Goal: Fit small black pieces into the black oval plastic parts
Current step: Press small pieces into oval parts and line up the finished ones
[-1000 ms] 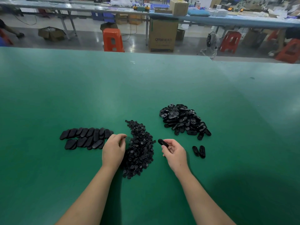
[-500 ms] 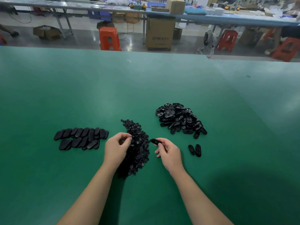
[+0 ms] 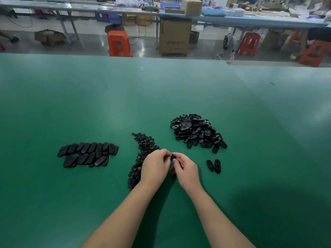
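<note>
Right, both hands meet mid-counter, just in front of the small-piece pile. Right hand (image 3: 186, 169) pinches an oval part (image 3: 173, 156) at its fingertips, held up off the counter (image 3: 161, 97) so the left can work on it. Left hand (image 3: 155, 165) has its fingers curled in against that same part, probably pressing a small piece in; the piece itself is hidden, so can't confirm.

Layout reads as a flow line:
- loose heap of oval parts (image 3: 197, 131) far right, within the right hand's reach
- strip of small black pieces (image 3: 143, 154) centre, partly under the left hand
- neat overlapped rows of ovals (image 3: 87, 154) left, likely finished ones
- two single ovals (image 3: 214, 165) lying just right of the right hand

Parts look like hard moulded plastic, matte to semi-gloss, flat elongated ovals; heap ones show recessed undersides. Small pieces are roundish, too fine to resolve. Counter is a smooth green mat.
</note>
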### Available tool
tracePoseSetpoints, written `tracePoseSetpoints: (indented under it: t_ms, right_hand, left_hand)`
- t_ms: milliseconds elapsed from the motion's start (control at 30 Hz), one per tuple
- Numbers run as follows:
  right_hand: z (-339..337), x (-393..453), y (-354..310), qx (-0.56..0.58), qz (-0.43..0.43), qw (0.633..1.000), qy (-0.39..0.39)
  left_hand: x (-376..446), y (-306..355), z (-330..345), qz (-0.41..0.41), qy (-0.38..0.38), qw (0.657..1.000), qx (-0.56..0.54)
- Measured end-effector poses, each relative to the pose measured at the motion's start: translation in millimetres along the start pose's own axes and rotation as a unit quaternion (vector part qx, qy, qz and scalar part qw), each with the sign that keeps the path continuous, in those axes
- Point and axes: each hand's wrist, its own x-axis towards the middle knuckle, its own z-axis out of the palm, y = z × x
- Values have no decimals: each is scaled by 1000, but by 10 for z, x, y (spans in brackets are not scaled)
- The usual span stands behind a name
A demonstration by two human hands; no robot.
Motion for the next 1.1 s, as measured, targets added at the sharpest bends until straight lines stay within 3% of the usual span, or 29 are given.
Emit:
tracePoseSetpoints:
  t_ms: [467, 867, 1100]
  right_hand:
    - [-6, -9, 0, -7, -10, 1000, -4]
    - [-18, -19, -39, -26, -22, 999, -10]
    - [-43, -26, -62, -4, -15, 1000, -8]
  left_hand:
    - [33, 43, 26, -28, 19, 999, -19]
    - [106, 35, -73, -20, -19, 998, 59]
    - [148, 18, -88, -81, -52, 994, -50]
